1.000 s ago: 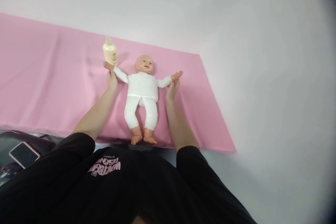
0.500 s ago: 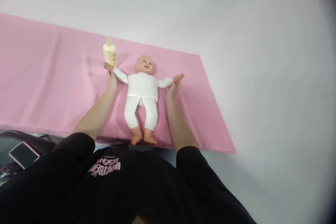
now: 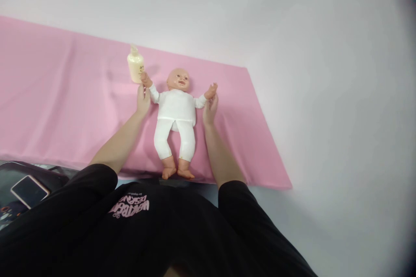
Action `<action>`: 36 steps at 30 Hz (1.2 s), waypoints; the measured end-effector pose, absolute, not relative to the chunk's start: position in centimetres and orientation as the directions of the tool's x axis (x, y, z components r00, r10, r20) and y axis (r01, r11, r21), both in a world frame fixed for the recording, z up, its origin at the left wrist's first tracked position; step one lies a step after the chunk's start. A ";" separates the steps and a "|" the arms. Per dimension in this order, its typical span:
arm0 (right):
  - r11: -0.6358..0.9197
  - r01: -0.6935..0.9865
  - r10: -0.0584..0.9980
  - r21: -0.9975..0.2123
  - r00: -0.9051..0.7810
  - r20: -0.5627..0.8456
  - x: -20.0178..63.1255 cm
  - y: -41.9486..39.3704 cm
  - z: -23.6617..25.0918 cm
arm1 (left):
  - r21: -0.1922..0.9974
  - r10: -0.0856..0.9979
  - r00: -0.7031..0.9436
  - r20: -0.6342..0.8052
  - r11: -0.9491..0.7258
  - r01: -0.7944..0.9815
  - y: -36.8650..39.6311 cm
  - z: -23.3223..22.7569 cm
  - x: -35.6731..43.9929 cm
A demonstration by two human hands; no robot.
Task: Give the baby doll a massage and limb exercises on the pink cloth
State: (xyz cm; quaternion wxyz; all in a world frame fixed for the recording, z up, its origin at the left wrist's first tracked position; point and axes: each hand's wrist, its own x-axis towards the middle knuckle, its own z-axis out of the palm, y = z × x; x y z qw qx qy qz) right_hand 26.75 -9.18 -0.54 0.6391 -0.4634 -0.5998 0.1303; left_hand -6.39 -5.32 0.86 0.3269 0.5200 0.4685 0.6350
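Since a second ago, swung both arms of the baby doll (image 3: 176,114) upward on the pink cloth (image 3: 65,95), left hand (image 3: 143,100) and right hand (image 3: 210,108) pinching its wrists (lotion bottle (image 3: 135,66) just beside, phone (image 3: 30,191) well apart).

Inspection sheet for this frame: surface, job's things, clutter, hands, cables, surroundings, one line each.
Surface: pink cloth spread over a white surface, lightly creased.
Job's things: doll in white clothes lies face up on the cloth, both arms raised; cream pump bottle stands upright by its raised hand.
Clutter: phone lies on a dark object at the lower left edge.
Hands: left hand holds one doll wrist, right hand holds the other.
Cables: nothing seen.
Surroundings: the person's black sleeves and printed shirt fill the foreground; no one else in view.
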 end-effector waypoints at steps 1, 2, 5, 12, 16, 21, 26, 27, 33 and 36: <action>0.518 0.399 0.734 -0.756 0.246 0.633 26.4 -9.5 -0.3 | 0.929 0.903 -0.217 0.371 -0.361 0.086 -5.5 0.9 -6.2; 0.503 0.403 0.748 -0.765 0.241 0.619 26.1 -9.8 -0.2 | 0.918 0.900 -0.178 0.397 -0.384 0.102 -5.7 1.0 -6.0; 0.493 0.409 0.780 -0.768 0.183 0.598 25.6 -10.3 -0.1 | 0.857 0.867 -0.040 0.496 -0.482 0.184 -5.9 0.8 -5.8; 0.521 0.560 0.777 -0.644 0.000 0.629 25.8 -9.8 -1.3 | 0.604 0.750 0.277 0.600 -0.653 0.458 -5.4 -0.2 -5.5; 0.524 0.596 0.793 -0.608 -0.081 0.603 25.8 -9.8 -1.1 | 0.530 0.721 0.352 0.598 -0.684 0.500 -5.2 -0.4 -5.3; 0.527 0.604 0.795 -0.598 -0.100 0.598 25.8 -9.9 -0.9 | 0.536 0.726 0.353 0.591 -0.680 0.500 -5.2 -0.2 -5.2; 0.521 0.590 0.797 -0.617 -0.078 0.599 25.8 -9.9 -1.1 | 0.552 0.726 0.342 0.597 -0.681 0.482 -5.3 -0.2 -5.2; 0.524 0.579 0.794 -0.625 -0.065 0.605 25.8 -9.9 -1.2 | 0.558 0.727 0.336 0.598 -0.680 0.476 -5.3 -0.2 -5.2; 0.509 0.451 0.779 -0.733 0.120 0.616 25.9 -9.7 -1.5 | 0.663 0.761 0.147 0.632 -0.629 0.406 -5.3 -0.4 -5.8; 0.510 0.331 0.771 -0.793 0.231 0.593 25.8 -9.8 -0.8 | 0.751 0.785 -0.031 0.619 -0.579 0.316 -5.0 -0.6 -6.0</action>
